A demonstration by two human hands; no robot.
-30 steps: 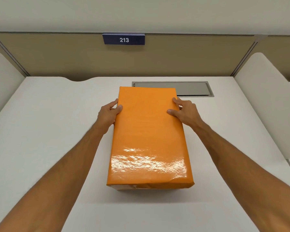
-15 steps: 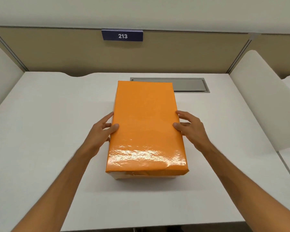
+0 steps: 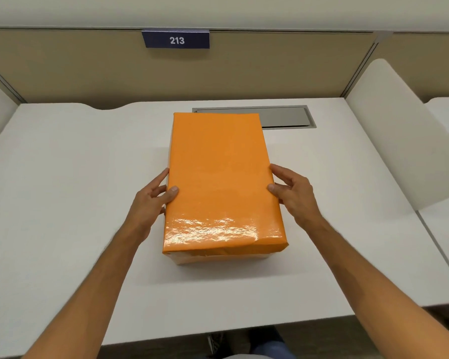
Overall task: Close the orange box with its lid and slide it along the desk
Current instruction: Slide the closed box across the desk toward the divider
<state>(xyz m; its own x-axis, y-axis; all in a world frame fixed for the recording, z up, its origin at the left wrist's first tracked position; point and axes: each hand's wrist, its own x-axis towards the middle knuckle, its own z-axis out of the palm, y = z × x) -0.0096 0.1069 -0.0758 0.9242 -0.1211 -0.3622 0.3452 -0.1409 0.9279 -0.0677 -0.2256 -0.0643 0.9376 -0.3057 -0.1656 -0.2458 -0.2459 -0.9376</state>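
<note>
The orange box [image 3: 221, 177] stands in the middle of the white desk [image 3: 70, 177], its glossy orange lid seated on top and covering it. A strip of the pale lower box shows under the lid at the near end. My left hand [image 3: 151, 200] rests against the box's left side, thumb on the lid's top edge. My right hand [image 3: 293, 193] is at the right side, thumb at the lid's edge, fingers spread and loosely touching. The box's far end overlaps the near left corner of the cable hatch.
A grey metal cable hatch [image 3: 283, 116] is set into the desk behind the box. A beige partition with a sign reading 213 [image 3: 176, 40] closes off the back. White side dividers [image 3: 394, 130] flank the desk. The desk's near edge runs below my forearms.
Both hands slid back along the box's sides from its far end toward its middle. The view pulled back, so the desk's front edge now shows.
</note>
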